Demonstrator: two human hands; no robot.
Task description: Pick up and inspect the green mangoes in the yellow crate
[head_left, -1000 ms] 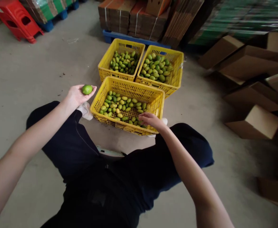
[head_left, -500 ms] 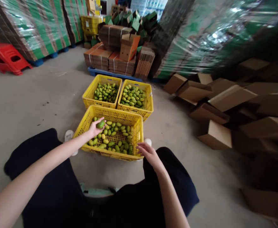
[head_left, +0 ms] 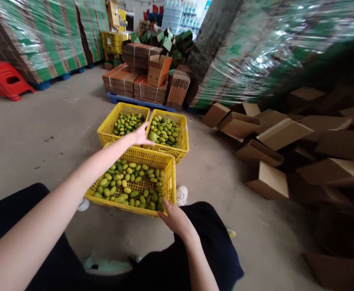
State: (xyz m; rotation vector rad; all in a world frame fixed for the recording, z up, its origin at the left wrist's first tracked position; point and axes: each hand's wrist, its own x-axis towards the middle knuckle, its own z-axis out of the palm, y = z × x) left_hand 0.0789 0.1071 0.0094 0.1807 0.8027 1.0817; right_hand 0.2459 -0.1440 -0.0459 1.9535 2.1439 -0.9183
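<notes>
While spread left hand (head_left: 145,135) hovering beside rounded green fruit (head_left: 153,137) over far-right yellow plastic crate (head_left: 184,132), spread right hand (head_left: 176,218) resting at near yellow plastic crate (head_left: 168,176), perhaps steadying it.

Flr (head_left: 58,125) | 3 yel crates (head_left: 170,178) | red stool (head_left: 0,81) | blu pallet (head_left: 140,102) | cdbd boxes (head_left: 273,178)

Dark navy trousers (head_left: 208,238), whitish shoes (head_left: 182,195)

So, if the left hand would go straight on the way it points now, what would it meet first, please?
Most likely the green fruit just ahead of the left hand, in view over the right back crate. Depth is unclear, so they may already touch.
</notes>
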